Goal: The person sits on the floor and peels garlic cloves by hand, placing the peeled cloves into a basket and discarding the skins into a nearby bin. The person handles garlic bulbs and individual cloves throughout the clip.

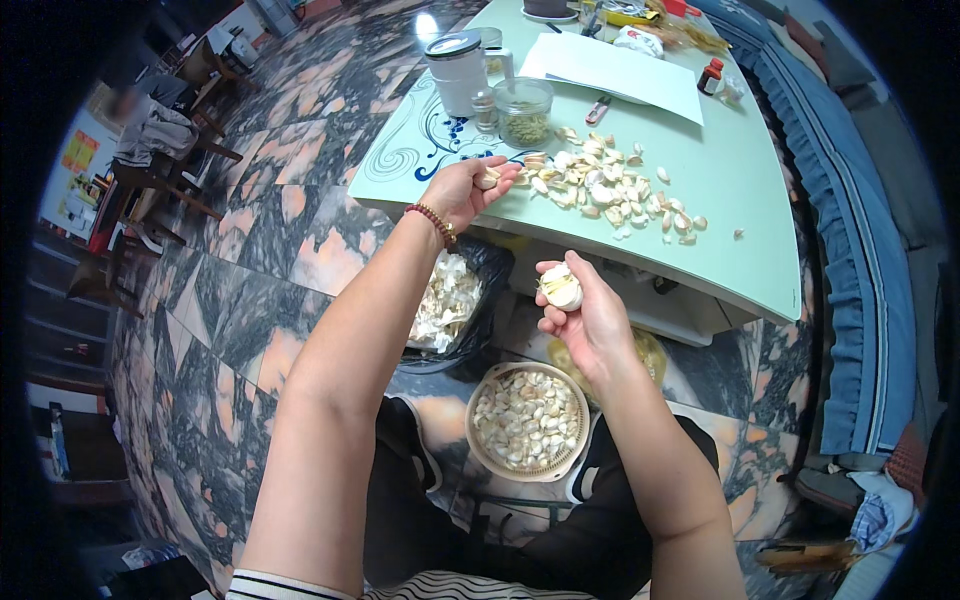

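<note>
My left hand [469,187], with a beaded bracelet at the wrist, holds a garlic clove [488,178] at the left end of the table's near edge. Beside its fingertips, a heap of loose garlic cloves [600,186] lies on the pale green table [739,270]. My right hand [585,307] grips a partly broken garlic bulb [560,288] in front of the table edge. Below, between my feet, a round plastic basket [475,442] on the floor holds many cloves. Garlic skins [444,300] fill a bin lined with a black bag [491,277], under my left forearm.
A lidded jug [456,75], a clear tub of green contents [525,112], white paper [615,71], small pink-handled snips [598,110] and a red-capped bottle [709,76] stand or lie on the table. A yellowish bag [649,356] is behind my right wrist. A person [150,120] sits far left.
</note>
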Demonstrator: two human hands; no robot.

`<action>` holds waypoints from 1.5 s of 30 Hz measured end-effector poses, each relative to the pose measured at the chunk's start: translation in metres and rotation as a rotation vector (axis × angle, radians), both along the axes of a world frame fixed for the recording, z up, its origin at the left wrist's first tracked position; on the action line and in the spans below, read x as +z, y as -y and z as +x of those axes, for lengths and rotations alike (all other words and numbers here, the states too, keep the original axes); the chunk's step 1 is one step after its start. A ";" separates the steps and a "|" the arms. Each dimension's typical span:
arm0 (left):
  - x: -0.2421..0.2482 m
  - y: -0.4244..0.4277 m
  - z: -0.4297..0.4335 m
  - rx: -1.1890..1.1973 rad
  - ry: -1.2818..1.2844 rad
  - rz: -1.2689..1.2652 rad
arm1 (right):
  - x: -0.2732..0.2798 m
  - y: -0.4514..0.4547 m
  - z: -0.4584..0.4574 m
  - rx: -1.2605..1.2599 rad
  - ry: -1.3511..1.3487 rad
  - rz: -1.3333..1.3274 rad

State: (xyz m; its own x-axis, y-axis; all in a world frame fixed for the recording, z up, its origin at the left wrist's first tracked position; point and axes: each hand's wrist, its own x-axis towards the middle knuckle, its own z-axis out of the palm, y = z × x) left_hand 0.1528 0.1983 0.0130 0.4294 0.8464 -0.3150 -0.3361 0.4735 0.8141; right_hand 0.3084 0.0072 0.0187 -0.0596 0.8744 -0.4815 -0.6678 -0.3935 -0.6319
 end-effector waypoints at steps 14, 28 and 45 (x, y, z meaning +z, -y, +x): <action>-0.003 -0.016 0.019 0.047 -0.124 0.103 | 0.002 -0.006 0.007 -0.023 -0.038 0.010; 0.011 0.010 -0.006 -0.139 0.417 0.065 | -0.003 -0.006 0.015 -0.031 -0.033 0.038; -0.037 0.213 -0.042 -0.126 0.177 -0.148 | -0.022 0.044 -0.034 0.241 1.267 0.706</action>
